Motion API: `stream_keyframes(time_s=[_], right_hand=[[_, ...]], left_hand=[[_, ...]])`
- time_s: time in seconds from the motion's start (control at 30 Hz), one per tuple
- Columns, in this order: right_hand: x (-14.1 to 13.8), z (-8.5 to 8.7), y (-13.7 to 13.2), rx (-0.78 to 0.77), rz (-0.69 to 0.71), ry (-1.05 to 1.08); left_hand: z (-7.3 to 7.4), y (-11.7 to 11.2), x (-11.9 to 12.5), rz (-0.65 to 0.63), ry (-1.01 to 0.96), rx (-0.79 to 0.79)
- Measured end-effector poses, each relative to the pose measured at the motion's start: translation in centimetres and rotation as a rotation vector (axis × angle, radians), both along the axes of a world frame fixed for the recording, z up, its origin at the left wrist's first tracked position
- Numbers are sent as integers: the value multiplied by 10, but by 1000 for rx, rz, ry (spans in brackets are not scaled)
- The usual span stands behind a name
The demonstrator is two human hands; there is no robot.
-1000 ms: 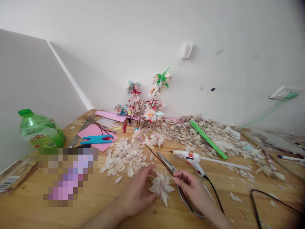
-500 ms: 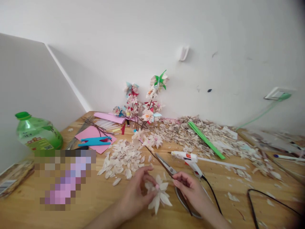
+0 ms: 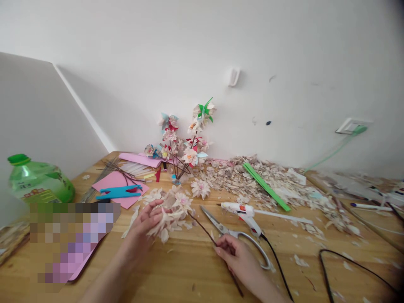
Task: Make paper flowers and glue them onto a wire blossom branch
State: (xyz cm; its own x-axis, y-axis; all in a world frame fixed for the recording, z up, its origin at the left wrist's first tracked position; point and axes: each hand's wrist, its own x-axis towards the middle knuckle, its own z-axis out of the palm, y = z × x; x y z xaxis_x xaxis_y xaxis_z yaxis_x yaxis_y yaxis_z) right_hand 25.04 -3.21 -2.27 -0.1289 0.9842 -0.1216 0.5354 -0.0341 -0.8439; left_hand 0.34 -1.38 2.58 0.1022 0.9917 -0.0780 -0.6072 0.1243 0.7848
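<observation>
My left hand [image 3: 148, 221] is curled round a pale paper flower [image 3: 168, 221] and holds it over a heap of loose petals [image 3: 158, 202] on the wooden table [image 3: 176, 273]. My right hand [image 3: 235, 256] pinches a thin dark stem [image 3: 205, 231] that runs up and left to another pale flower [image 3: 182, 201]. Scissors [image 3: 232, 233] lie just behind the right hand, blades pointing left. A white glue gun [image 3: 241, 210] rests beyond them, its black cord trailing toward me.
A bunch of finished paper flowers [image 3: 186, 139] leans on the wall. Petal scraps [image 3: 268, 181] and a green strip [image 3: 267, 187] cover the back right. Pink paper [image 3: 116, 185], a green bottle [image 3: 38, 185] and a blurred-out patch [image 3: 69, 240] lie left. A black cable [image 3: 350, 263] loops right.
My left hand has lifted the pale flower from in front of me and carried it left and away, over the petal heap. My right hand now pinches the dark stem lower down. The view has shifted.
</observation>
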Motion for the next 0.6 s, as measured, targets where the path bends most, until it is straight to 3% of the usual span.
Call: stream_keyframes(time_s=[0.17, 0.37, 0.47, 0.6], right_hand=[[18, 14, -3, 228, 60, -313], [45, -4, -11, 428, 18, -655], [45, -9, -11, 389, -15, -751], [37, -1, -5, 212, -17, -766]], left_hand=[[-2, 6, -7, -9, -185, -98], [4, 10, -8, 122, -189, -177], [5, 11, -9, 167, -111, -164], [1, 13, -6, 137, 61, -126]])
